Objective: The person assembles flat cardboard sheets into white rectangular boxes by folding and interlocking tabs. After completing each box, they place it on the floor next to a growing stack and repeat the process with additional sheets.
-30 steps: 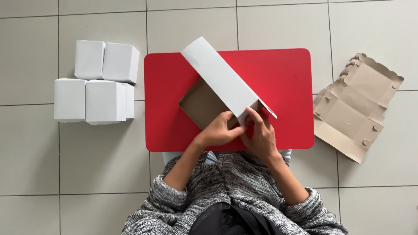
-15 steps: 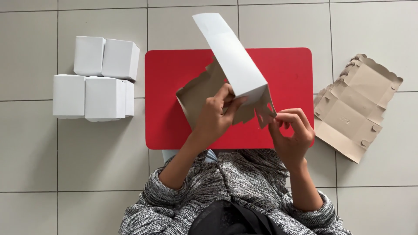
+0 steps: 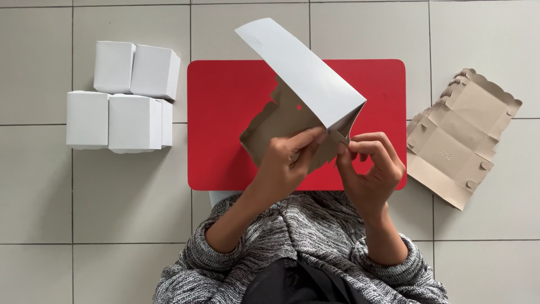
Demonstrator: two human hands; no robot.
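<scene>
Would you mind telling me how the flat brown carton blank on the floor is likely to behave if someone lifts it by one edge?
The blank looks like thin card, so probably light. Its visible creases suggest it would hinge and droop rather than stay stiff. Lying flat, it shouldn't roll or tip.

We've got one die-cut carton blank (image 3: pixel 304 95), white outside, brown inside, half-folded and tilted up above the red table (image 3: pixel 225 112); scalloped flap edges show, lower corner pinched between both our hands.
</scene>
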